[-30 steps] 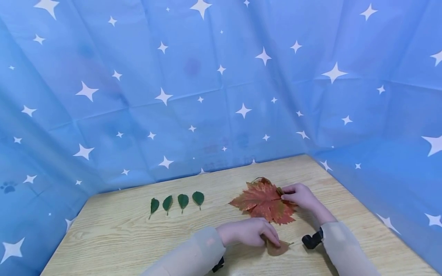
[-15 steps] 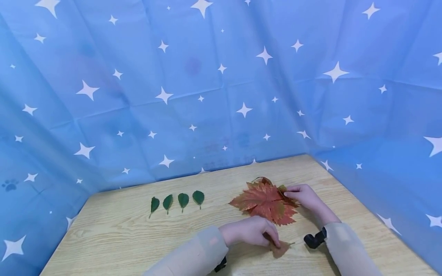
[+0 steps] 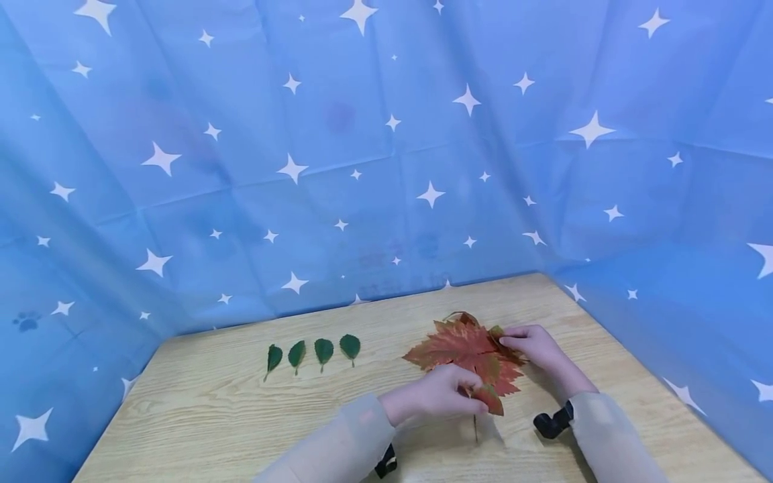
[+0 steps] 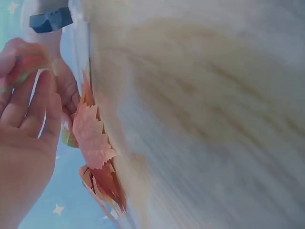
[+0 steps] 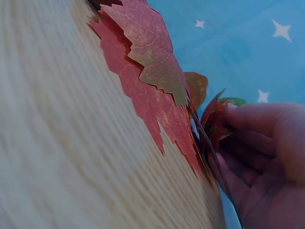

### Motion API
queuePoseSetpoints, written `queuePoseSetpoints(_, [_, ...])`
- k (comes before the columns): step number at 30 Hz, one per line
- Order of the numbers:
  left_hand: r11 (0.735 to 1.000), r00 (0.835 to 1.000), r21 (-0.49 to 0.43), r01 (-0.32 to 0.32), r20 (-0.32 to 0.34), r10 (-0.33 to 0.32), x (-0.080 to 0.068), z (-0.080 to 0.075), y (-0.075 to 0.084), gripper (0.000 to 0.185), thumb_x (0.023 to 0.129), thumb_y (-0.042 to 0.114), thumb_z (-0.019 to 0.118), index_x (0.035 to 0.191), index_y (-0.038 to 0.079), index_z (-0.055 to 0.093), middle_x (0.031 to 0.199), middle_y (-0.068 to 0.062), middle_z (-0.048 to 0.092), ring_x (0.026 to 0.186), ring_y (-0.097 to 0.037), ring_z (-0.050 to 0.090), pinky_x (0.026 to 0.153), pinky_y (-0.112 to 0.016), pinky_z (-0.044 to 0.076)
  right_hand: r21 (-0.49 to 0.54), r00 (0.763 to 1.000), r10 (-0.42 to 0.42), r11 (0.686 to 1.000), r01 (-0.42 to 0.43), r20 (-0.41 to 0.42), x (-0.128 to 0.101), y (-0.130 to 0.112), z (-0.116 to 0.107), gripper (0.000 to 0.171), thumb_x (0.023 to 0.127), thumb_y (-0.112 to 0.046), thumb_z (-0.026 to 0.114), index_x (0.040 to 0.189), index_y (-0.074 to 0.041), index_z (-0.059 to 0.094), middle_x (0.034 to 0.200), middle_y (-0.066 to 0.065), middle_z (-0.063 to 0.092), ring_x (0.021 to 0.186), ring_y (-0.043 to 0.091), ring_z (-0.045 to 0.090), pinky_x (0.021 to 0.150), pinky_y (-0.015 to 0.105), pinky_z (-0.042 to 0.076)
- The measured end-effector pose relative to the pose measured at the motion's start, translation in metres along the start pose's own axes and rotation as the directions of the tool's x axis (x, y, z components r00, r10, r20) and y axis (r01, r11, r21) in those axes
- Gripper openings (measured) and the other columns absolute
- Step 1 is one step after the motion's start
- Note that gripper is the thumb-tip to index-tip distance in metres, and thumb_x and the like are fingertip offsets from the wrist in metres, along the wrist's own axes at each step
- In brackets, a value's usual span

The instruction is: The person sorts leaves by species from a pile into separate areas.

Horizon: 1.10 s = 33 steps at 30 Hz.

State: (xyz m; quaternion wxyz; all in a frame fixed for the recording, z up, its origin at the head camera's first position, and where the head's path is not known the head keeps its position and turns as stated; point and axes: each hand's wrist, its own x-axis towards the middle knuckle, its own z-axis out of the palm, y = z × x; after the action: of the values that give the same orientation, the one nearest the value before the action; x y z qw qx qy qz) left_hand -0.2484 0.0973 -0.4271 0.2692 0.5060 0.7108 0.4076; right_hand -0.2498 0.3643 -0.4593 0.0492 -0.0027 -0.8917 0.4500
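- Near the worktop's (image 3: 241,416) front edge, left hand (image 3: 437,397) fingers pinch a small reddish-brown leaf (image 3: 490,398).
- Right hand (image 3: 531,345) fingers curl round the red, jagged maple-leaf pile's (image 3: 461,352) edge.

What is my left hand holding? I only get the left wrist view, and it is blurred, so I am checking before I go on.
Observer: The head view shows the left hand pinching a small reddish leaf, lifted just above the table.
Operator: And the other hand?
Observer: The right hand rests on the right edge of the pile of red maple leaves; in the right wrist view its fingers pinch leaf edges there.
Operator: Anything else on the table?
Observer: Four small green leaves lie in a row to the left of the pile, apart from both hands.
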Motion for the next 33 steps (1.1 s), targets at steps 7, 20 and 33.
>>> queuePoseSetpoints(7, [0.989,0.988,-0.145,0.012,-0.148,-0.034,-0.006,-0.008,-0.003,0.033,0.095,0.012,0.063,0.069,0.009,0.042,0.051,0.003,0.028,0.043,-0.01,0.023,0.049,-0.021,0.028,-0.003,0.999,0.017,1.0,-0.017,-0.028,0.0,-0.002,0.003,0.035,0.094,-0.017,0.064,0.114,0.012,0.066,0.115,0.027,0.063,0.109,0.04,0.058,0.09,0.047,0.047])
queuePoseSetpoints(20, [0.99,0.955,-0.141,0.029,-0.289,-0.069,-0.023,-0.019,-0.016,0.015,0.097,0.018,0.061,0.084,0.011,0.064,0.061,0.002,0.049,0.051,-0.013,0.038,0.053,-0.024,0.037,0.054,0.994,0.061,0.997,-0.056,-0.088,0.001,-0.013,-0.002,0.045,0.099,-0.023,0.058,0.124,0.015,0.057,0.118,0.03,0.06,0.088,0.029,0.064,0.072,0.035,0.053])
queuePoseSetpoints(33, [0.985,0.927,-0.161,0.053,-0.359,-0.108,-0.04,-0.028,-0.022,0.012,0.097,0.017,0.062,0.093,0.008,0.069,0.073,0.0,0.064,0.063,-0.025,0.057,0.057,-0.03,0.047,0.194,0.994,0.028,0.981,-0.007,-0.105,-0.001,-0.038,0.004,0.044,0.1,-0.018,0.056,0.126,0.017,0.053,0.111,0.028,0.062,0.08,0.027,0.068,0.074,0.037,0.056])
